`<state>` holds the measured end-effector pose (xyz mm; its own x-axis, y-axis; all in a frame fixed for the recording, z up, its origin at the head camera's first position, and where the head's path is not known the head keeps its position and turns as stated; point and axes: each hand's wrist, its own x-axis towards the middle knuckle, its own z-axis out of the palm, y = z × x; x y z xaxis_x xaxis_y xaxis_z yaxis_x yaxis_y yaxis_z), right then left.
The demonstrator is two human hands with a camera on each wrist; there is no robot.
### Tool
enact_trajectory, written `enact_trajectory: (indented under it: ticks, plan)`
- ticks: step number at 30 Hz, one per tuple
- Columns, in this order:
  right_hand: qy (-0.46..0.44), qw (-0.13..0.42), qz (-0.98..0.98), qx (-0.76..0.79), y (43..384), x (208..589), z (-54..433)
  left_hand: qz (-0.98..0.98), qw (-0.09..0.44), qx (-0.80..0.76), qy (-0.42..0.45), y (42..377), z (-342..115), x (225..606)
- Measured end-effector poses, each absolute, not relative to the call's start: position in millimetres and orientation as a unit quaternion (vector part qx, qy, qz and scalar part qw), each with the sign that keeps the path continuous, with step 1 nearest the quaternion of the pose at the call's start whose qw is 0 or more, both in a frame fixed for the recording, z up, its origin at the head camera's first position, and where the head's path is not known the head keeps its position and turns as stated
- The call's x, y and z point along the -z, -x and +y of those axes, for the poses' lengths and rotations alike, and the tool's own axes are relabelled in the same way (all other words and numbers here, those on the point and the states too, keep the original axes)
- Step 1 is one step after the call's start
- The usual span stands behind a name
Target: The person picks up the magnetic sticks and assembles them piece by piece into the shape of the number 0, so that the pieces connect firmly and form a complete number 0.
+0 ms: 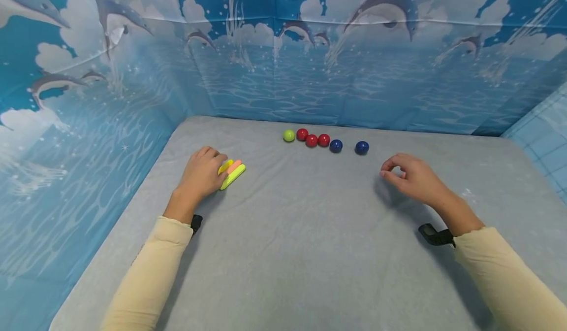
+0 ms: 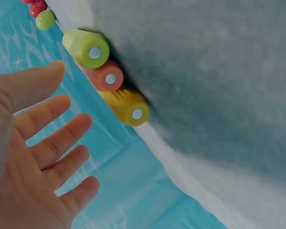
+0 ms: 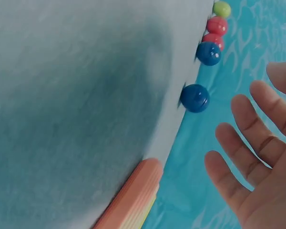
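Note:
My left hand (image 1: 201,173) is over the near ends of a lime stick (image 1: 234,177), an orange stick (image 1: 235,166) and a yellow stick (image 1: 226,166), lying side by side. In the left wrist view they are chunky, with pale round discs on their ends, and my spread fingers hold nothing. My right hand (image 1: 412,176) hovers at the right with loosely bent, empty fingers. Nearest to it is a dark blue ball (image 1: 362,148). The right wrist view has a ridged orange piece (image 3: 133,195) at its bottom edge, with yellow beside it.
Along the back of the grey cloth-covered table (image 1: 310,252) runs a row of shiny balls: a lime ball (image 1: 289,135), three red balls (image 1: 312,141) and another blue ball (image 1: 336,146). A blue dolphin-print curtain (image 1: 283,89) hangs behind and at the left.

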<state>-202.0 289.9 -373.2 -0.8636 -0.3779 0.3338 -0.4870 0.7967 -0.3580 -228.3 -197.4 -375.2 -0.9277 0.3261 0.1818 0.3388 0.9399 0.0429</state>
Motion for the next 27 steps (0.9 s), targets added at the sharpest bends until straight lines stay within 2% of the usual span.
enact_trajectory:
  ticks: [12,22,27]
  plan:
    - [-0.246,0.113,-0.941,-0.204,208,375,286,-0.982,0.056,0.08,0.161,224,-193,381]
    - [-0.237,0.076,-0.948,-0.199,208,376,283,-0.985,0.007,0.082,0.154,224,-182,381]
    - [-0.234,0.052,-0.951,-0.196,206,374,280,-0.989,0.002,0.048,0.141,222,-176,381]
